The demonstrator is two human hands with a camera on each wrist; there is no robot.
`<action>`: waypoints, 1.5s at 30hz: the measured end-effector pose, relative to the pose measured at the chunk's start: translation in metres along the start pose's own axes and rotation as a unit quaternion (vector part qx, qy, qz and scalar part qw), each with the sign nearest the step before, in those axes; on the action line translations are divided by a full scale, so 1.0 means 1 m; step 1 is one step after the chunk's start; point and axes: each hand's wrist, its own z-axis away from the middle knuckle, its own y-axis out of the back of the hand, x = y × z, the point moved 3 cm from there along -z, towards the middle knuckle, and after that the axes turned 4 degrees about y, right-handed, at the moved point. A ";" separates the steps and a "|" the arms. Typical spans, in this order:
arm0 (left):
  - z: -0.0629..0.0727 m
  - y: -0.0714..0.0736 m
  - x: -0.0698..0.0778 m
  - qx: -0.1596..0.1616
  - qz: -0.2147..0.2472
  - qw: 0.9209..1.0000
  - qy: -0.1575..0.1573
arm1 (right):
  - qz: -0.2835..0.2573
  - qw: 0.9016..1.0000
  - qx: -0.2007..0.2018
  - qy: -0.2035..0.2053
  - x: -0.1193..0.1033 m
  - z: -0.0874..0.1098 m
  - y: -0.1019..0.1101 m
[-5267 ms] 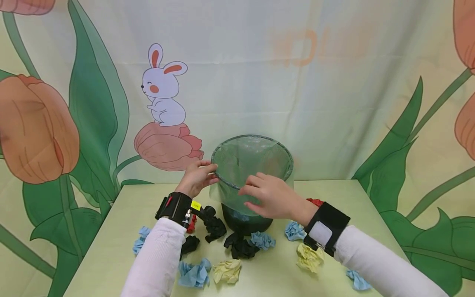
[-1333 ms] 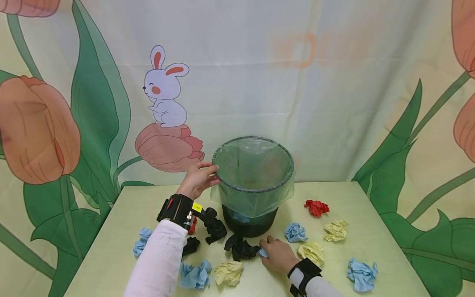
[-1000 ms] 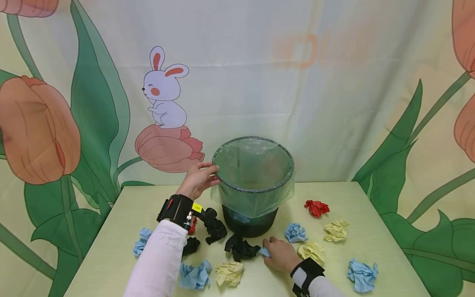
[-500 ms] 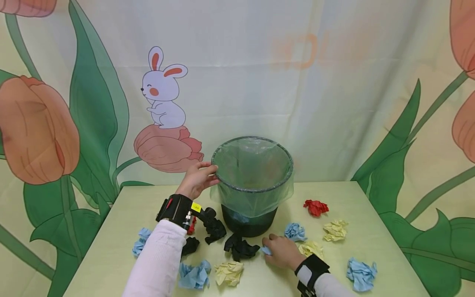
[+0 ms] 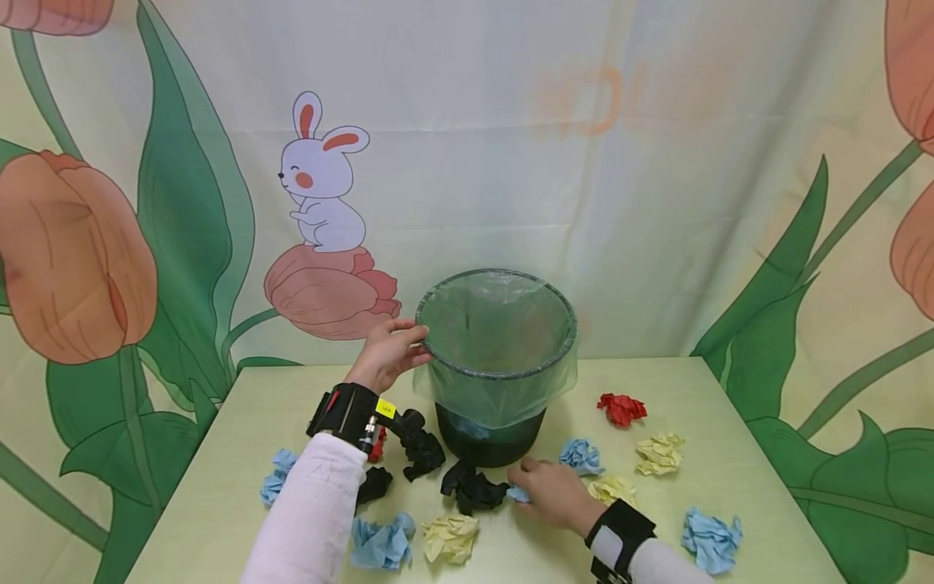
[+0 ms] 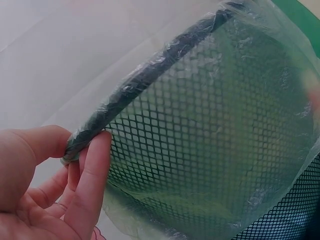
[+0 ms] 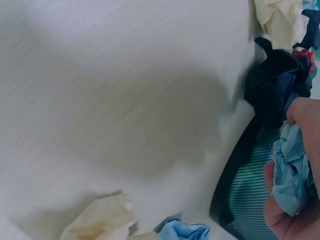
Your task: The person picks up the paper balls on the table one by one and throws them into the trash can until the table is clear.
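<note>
A dark mesh wastebasket [image 5: 490, 442] stands at the back middle of the table, lined with a thin pale green plastic bag [image 5: 496, 397] folded over its rim. My left hand [image 5: 387, 354] pinches that rim on its left side; the left wrist view shows thumb and fingers [image 6: 92, 175] either side of the bag-covered edge. In front of the basket, low over the table, my right hand [image 5: 558, 496] holds a crumpled blue paper ball [image 7: 291, 170], mostly hidden by the hand in the head view. A black paper ball [image 5: 473, 487] lies just left of it.
Right of the basket lie a red paper ball [image 5: 622, 410], yellow ones [image 5: 660, 453] and blue ones [image 5: 711, 539]. On the left are more black balls [image 5: 421, 450], blue balls [image 5: 383, 541] and a yellow ball [image 5: 450, 538]. A printed curtain [image 5: 467, 162] hangs behind the table.
My right hand has come down from over the basket's front rim to the table and has taken hold of the blue paper ball, shifting slightly since. The left hand stays at the rim.
</note>
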 end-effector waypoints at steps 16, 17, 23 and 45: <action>-0.001 0.000 -0.002 0.002 -0.003 1.000 -0.007 | 0.004 0.996 0.036 0.087 -0.029 -0.003 0.021; -0.001 0.000 -0.002 0.002 -0.004 1.000 -0.007 | -0.001 0.996 0.029 0.089 -0.030 -0.005 0.022; -0.001 0.000 -0.002 0.002 -0.003 1.000 -0.008 | -0.028 0.993 0.017 0.111 -0.036 -0.012 0.037; -0.001 0.000 -0.003 -0.001 0.000 1.000 -0.009 | 0.012 0.976 0.068 0.207 -0.048 -0.028 0.093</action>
